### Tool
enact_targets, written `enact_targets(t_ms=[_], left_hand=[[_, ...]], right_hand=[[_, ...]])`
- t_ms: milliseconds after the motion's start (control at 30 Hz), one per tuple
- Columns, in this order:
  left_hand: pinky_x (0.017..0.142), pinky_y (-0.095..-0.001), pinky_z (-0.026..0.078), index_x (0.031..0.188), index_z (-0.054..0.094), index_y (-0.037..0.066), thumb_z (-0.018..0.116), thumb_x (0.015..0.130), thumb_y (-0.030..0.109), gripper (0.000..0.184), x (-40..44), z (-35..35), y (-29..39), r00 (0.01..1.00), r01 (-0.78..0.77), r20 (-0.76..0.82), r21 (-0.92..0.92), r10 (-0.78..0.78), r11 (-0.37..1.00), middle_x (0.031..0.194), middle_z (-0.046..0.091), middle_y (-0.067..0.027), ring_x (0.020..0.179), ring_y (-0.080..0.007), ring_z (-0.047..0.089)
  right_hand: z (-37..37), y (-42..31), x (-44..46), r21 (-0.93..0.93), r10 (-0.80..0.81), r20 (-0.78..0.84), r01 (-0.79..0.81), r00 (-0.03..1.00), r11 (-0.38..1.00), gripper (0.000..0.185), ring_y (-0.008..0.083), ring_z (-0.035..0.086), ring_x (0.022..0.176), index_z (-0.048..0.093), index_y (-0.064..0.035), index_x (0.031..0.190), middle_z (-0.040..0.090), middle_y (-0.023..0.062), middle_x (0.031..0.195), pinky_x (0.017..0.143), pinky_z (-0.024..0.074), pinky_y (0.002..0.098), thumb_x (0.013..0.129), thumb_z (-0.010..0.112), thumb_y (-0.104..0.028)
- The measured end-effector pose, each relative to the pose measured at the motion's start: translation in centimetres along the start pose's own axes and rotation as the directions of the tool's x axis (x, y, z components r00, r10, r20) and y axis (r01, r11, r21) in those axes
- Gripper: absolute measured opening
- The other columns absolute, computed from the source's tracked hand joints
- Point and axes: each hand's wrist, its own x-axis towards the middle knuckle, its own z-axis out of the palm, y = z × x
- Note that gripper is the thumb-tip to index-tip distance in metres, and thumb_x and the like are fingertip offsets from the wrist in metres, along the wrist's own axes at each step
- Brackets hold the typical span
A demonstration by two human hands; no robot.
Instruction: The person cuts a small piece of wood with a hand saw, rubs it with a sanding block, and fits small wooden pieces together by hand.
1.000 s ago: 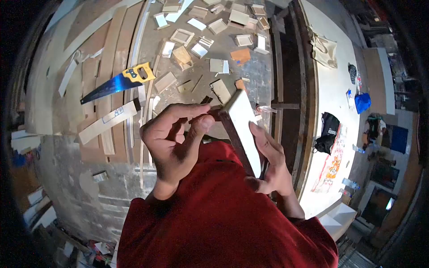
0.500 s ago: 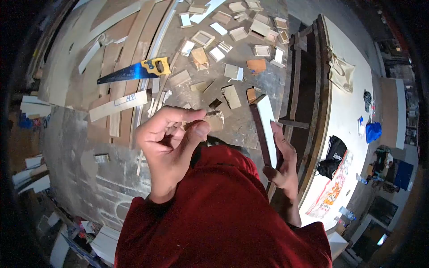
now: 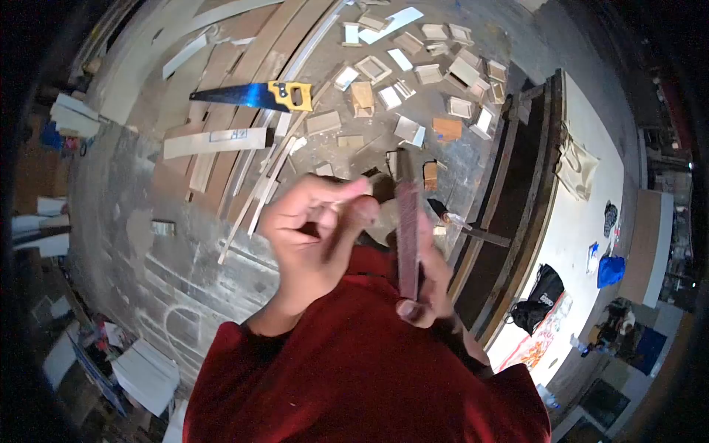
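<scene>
My right hand [image 3: 436, 269] grips a small board [image 3: 407, 236], held upright in front of my chest with its reddish-brown side facing me. Beside it, to the left, my left hand [image 3: 317, 229] has thumb and forefinger pinched together; whatever is between the fingertips is too small and blurred to tell. The two hands are close but apart. Beyond them, a handsaw [image 3: 247, 95] with a blue blade and yellow handle lies on long planks. A short pale plank [image 3: 214, 143] with blue writing is just below the saw.
Several small wooden frames and offcuts are scattered ahead, among them an open frame [image 3: 373, 69] and an orange-brown piece [image 3: 446, 130]. On the right stands a white-topped table [image 3: 587, 111] with a dark framed side, bearing a cloth bag [image 3: 577, 168], a black drawstring bag [image 3: 545, 288] and a blue bag [image 3: 611, 272].
The board in my right hand has moved left and turned, so its brown side shows instead of its white face. My left hand has moved right, nearer to the board, still pinched.
</scene>
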Motion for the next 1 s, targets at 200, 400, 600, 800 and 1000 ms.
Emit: enact_targets(t_ms=[200, 400, 600, 800, 1000], left_hand=[[0.066, -0.0191, 0.049, 0.103, 0.063, -0.004, 0.068, 0.084, -0.010, 0.020, -1.1, -1.0, 0.0, 1.000, 0.006, -0.005, 0.014, -0.006, 1.000, 0.086, 0.069, -0.0070, 0.074, -0.0061, 0.062], [0.085, -0.0277, 0.053, 0.101, 0.062, -0.008, 0.068, 0.082, -0.015, 0.021, -1.5, -1.9, 2.0, 0.999, -0.036, 0.038, -0.052, 0.038, 0.998, 0.100, 0.067, -0.0165, 0.097, -0.0147, 0.065], [0.081, -0.0259, 0.053, 0.099, 0.065, -0.008, 0.067, 0.084, -0.012, 0.016, -2.2, -1.3, 1.1, 0.979, -0.041, 0.205, 0.124, 0.015, 0.991, 0.097, 0.069, -0.0152, 0.092, -0.0143, 0.067], [0.067, -0.0269, 0.056, 0.094, 0.070, -0.005, 0.070, 0.084, -0.003, 0.010, -3.0, -0.3, 0.2, 0.934, -0.091, 0.355, 0.125, 0.042, 0.988, 0.089, 0.072, -0.0143, 0.075, -0.0192, 0.073], [0.065, -0.0260, 0.055, 0.090, 0.071, -0.001, 0.073, 0.079, -0.004, 0.011, -3.5, -0.4, -0.7, 0.937, -0.228, 0.322, 0.260, 0.138, 0.938, 0.086, 0.073, -0.0131, 0.077, -0.0180, 0.073]], right_hand=[[-0.8, 0.8, -1.8, -0.027, 0.172, 0.070, -0.171, 0.983, 0.985, 0.101, 0.0354, 0.038, 0.139, 0.029, 0.0016, 0.150, 0.033, 0.0266, 0.152, 0.113, 0.0280, 0.0409, 0.070, 0.077, -0.039], [-0.4, 4.0, -6.1, 0.360, 0.545, 0.088, -0.536, 0.834, 0.763, 0.097, 0.0187, 0.049, 0.079, 0.038, -0.0006, 0.138, 0.049, 0.0130, 0.109, 0.067, 0.0366, 0.0300, 0.067, 0.072, -0.058], [0.2, -1.8, -3.5, 0.877, 0.466, 0.148, -0.334, 0.872, 0.345, 0.102, 0.0164, 0.046, 0.055, 0.033, -0.0005, 0.140, 0.046, 0.0132, 0.096, 0.050, 0.0402, 0.0289, 0.064, 0.072, -0.056], [0.4, -1.7, -4.7, 0.918, 0.372, 0.163, -0.278, 0.914, 0.282, 0.102, 0.0165, 0.042, 0.054, 0.032, -0.0003, 0.141, 0.046, 0.0129, 0.098, 0.057, 0.0437, 0.0352, 0.066, 0.072, -0.056], [0.9, -1.2, -7.0, 0.928, 0.350, 0.132, -0.239, 0.927, 0.285, 0.107, 0.0229, 0.056, 0.073, 0.034, 0.0036, 0.142, 0.051, 0.0184, 0.116, 0.067, 0.0457, 0.0333, 0.064, 0.071, -0.059]])
